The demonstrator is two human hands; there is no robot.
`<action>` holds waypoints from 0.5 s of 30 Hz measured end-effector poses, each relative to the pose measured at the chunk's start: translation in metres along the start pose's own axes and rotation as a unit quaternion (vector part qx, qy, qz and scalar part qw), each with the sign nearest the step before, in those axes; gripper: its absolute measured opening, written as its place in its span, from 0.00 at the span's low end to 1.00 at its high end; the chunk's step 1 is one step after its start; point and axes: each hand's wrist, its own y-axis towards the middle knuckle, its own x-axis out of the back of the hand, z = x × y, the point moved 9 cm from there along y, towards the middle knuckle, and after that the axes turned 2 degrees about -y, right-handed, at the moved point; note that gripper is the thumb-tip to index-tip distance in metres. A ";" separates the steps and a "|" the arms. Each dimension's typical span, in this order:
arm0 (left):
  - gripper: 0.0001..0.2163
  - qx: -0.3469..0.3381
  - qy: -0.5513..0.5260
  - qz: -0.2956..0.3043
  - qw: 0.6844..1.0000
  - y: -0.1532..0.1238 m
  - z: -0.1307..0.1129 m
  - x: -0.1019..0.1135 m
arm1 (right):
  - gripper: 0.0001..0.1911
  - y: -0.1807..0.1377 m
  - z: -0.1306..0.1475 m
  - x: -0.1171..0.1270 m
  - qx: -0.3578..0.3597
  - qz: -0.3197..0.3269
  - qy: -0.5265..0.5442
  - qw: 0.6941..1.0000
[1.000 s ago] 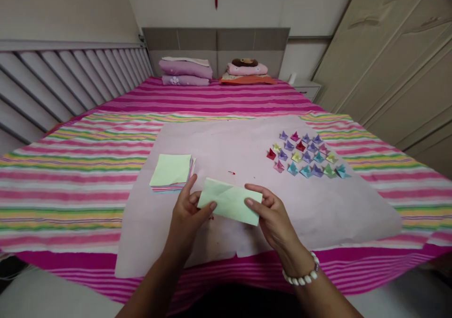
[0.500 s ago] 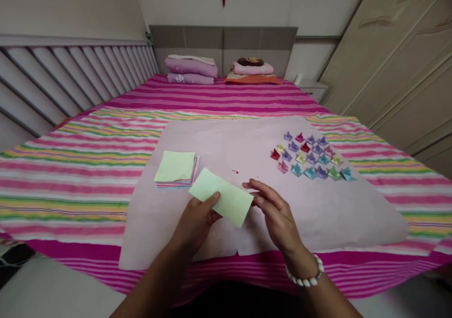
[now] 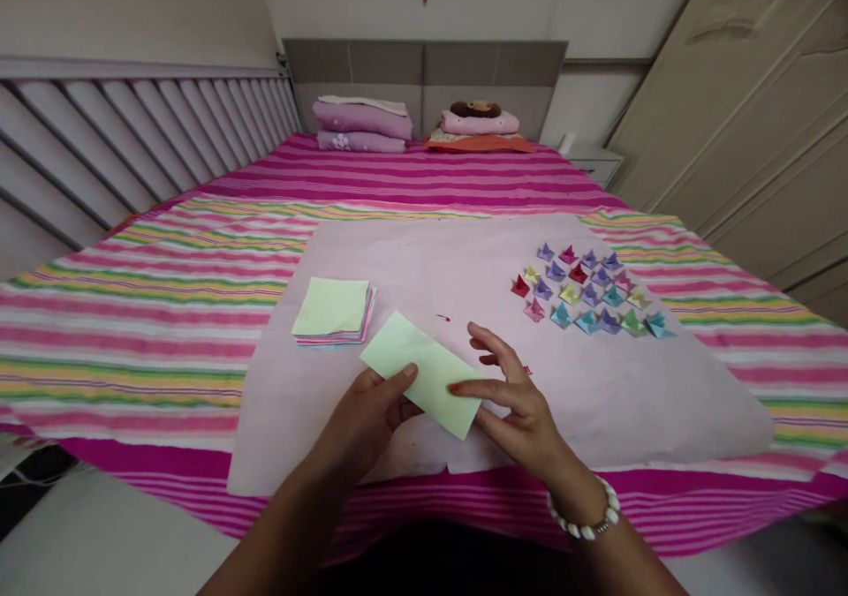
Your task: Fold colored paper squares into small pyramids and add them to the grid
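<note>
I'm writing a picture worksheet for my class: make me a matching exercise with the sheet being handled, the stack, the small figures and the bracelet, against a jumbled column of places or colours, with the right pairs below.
Column one
1. Sheet
2. Stack
3. Figures
4. Bracelet

Column two
A. spread out in many colours, right of the picture's middle
B. mostly white
C. held in the left hand
D. piled left of the picture's middle, pale green on top

Right pairs: 1-C, 2-D, 3-A, 4-B
</note>
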 end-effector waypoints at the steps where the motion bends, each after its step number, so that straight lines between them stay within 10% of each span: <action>1: 0.14 0.002 0.003 0.010 1.000 -0.001 0.000 -0.001 | 0.17 0.000 0.000 0.000 0.001 0.004 0.001 1.000; 15: 0.10 0.009 -0.026 -0.005 1.000 0.001 0.012 0.002 | 0.04 -0.003 -0.030 -0.003 -0.170 -0.089 0.165 0.968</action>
